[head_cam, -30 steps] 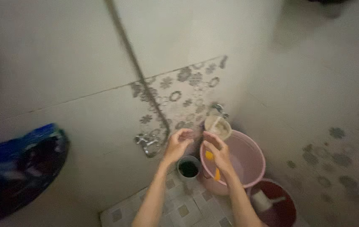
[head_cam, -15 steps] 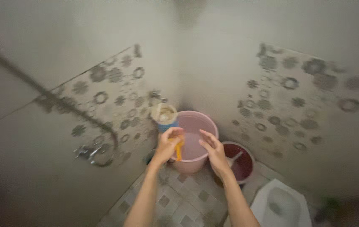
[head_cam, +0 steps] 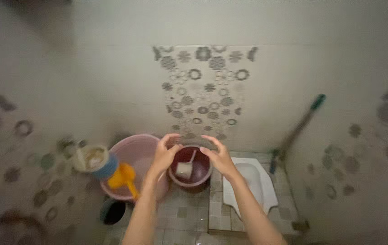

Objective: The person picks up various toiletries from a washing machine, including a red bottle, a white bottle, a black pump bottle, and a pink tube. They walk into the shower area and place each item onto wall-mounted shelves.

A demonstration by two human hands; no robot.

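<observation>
- Fingers (head_cam: 169, 140) of the left hand (head_cam: 163, 154) are spread and loosely curled, holding nothing.
- Fingers (head_cam: 212, 141) of the right hand (head_cam: 220, 159) are likewise spread and empty.
- Both hands hover at centre frame, above the dark red bucket (head_cam: 201, 174); contact cannot be confirmed.
- Inside it lies a pale scoop (head_cam: 185, 169).
- Left of centre stands a pink bucket (head_cam: 132, 152), an orange dipper (head_cam: 123, 178) hooked on its rim.
- Right of centre, a white squat toilet (head_cam: 254, 181) sits in the floor.
</observation>
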